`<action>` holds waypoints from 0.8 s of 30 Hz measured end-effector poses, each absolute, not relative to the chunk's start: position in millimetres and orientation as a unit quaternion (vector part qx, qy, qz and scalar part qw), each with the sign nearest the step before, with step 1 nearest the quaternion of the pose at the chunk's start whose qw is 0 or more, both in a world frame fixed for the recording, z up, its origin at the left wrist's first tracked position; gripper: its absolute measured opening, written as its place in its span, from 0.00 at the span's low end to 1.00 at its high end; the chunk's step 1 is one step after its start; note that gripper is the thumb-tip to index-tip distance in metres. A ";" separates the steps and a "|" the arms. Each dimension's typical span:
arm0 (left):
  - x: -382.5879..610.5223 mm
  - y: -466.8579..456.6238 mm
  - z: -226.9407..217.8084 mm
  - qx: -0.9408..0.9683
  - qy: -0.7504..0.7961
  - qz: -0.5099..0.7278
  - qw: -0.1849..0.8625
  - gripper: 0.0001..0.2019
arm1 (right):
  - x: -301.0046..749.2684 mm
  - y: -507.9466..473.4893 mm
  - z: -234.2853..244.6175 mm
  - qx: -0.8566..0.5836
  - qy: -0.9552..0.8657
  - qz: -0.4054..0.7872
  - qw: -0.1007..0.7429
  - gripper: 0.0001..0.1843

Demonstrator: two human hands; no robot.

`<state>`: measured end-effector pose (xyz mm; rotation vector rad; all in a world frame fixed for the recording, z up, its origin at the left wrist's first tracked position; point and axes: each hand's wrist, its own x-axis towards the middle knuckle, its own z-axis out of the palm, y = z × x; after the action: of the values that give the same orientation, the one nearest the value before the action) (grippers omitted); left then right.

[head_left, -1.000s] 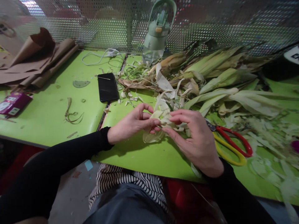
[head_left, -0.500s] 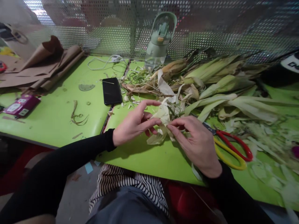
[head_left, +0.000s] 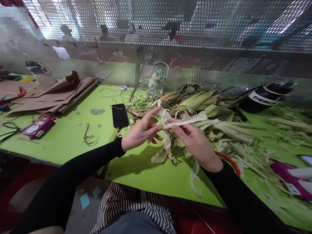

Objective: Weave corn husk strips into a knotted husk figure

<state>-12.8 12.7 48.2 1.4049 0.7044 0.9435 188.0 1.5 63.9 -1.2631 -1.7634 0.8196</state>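
Pale strips of corn husk (head_left: 167,143) hang between my two hands, above the green table. My left hand (head_left: 141,130) pinches the gathered husk between thumb and fingers, with its index finger stretched upward. My right hand (head_left: 196,143) grips a long whitish husk strip (head_left: 192,120) that sticks out to the right over its fingers. Behind my hands lies a heap of corn husks (head_left: 195,101), some green and some dried brown. One red handle of the scissors (head_left: 230,161) shows beside my right wrist; the rest is hidden.
A black phone (head_left: 120,115), a white cable (head_left: 109,92) and brown paper (head_left: 58,94) lie to the left. A pale green water bottle (head_left: 156,79) stands against the perforated metal screen (head_left: 117,70). At right are a black bottle (head_left: 265,97), husk shreds (head_left: 234,146) and a purple device (head_left: 285,172).
My view has tilted up, showing more of the screen. The right hand now has a long husk strip across its fingers, and the husk is lifted higher. The scissors are more covered.
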 end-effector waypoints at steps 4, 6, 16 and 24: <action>-7.5 22.7 57.2 0.584 0.316 0.434 0.609 0.19 | 179.2 12.9 65.0 -0.472 -0.671 0.341 0.459 0.18; -4.4 26.4 61.6 0.563 0.336 0.435 0.617 0.11 | 176.8 18.2 64.4 -0.459 -0.667 0.332 0.483 0.16; 13.9 35.7 53.3 0.622 0.327 0.491 0.514 0.12 | 177.0 35.1 45.7 -0.433 -0.651 0.322 0.534 0.21; 13.6 32.4 51.7 0.615 0.361 0.429 0.555 0.18 | 183.0 34.3 37.3 -0.416 -0.662 0.347 0.519 0.22</action>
<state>13.6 32.4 51.7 1.4524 0.8522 1.0130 183.0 34.3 37.3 -0.9972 -1.5874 0.8319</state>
